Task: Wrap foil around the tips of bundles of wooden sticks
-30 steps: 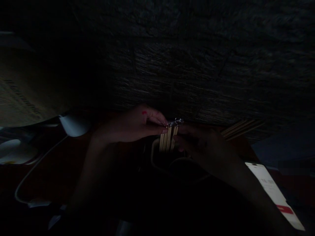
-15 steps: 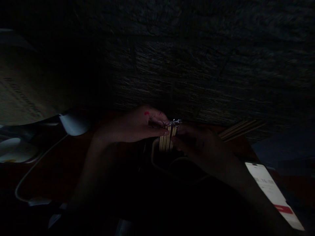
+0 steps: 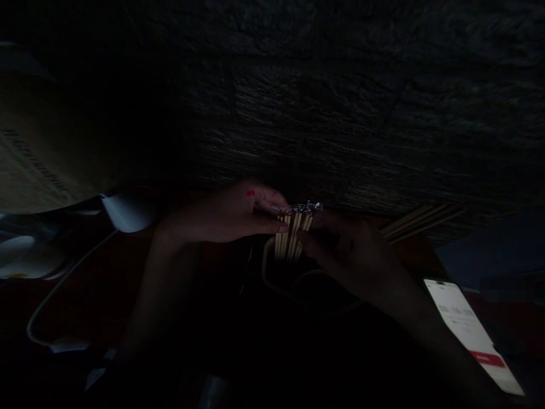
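Observation:
In very dim light, several pale wooden sticks (image 3: 293, 236) stand bunched side by side between my hands. Shiny crinkled clear plastic (image 3: 309, 207) lies about their far ends. My left hand (image 3: 249, 213) grips the bunch from the left, its thumb laid against the sticks and its fingers behind them. My right hand (image 3: 347, 244) holds the right side of the bunch, thumb in front. A narrow gap runs between the sticks at each hand. Their lower ends fade into the dark.
More long wooden sticks (image 3: 419, 222) lie at the right by the rough stone-like wall (image 3: 272, 113). A lit phone (image 3: 472, 335) is beside my right forearm. Leftward are a white cup-like object (image 3: 128, 213), a pale cable (image 3: 51, 298) and a brown printed box or bag (image 3: 38, 147).
The bunch has spread wider, with its sticks parted more between my thumbs. My left hand has shifted slightly left, and the clear plastic reaches a little farther right.

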{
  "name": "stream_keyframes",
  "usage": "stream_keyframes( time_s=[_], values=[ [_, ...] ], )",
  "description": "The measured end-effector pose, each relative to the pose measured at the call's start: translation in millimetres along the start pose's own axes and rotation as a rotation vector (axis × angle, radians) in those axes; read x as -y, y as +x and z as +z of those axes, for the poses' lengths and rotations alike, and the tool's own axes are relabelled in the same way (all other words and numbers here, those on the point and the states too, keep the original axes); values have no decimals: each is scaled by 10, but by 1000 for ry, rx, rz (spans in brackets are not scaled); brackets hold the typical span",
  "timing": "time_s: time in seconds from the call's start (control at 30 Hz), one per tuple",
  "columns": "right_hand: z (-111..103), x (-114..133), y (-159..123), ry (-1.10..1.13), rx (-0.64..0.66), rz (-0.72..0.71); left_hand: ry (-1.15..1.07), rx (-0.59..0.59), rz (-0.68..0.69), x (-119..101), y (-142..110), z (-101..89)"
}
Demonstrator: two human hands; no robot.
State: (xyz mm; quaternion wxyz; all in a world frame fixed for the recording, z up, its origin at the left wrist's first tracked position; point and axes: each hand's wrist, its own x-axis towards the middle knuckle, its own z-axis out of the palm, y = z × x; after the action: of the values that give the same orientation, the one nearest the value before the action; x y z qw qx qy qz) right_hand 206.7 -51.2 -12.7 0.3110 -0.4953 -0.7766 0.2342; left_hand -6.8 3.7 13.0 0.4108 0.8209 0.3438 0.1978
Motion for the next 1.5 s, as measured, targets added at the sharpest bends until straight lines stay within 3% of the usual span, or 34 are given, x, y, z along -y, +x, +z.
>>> stream_keyframes(
  time_s=[1.5],
  values=[
    [17,-37,-6,12,20,-3,11,0,3,14,24,15]
  ],
)
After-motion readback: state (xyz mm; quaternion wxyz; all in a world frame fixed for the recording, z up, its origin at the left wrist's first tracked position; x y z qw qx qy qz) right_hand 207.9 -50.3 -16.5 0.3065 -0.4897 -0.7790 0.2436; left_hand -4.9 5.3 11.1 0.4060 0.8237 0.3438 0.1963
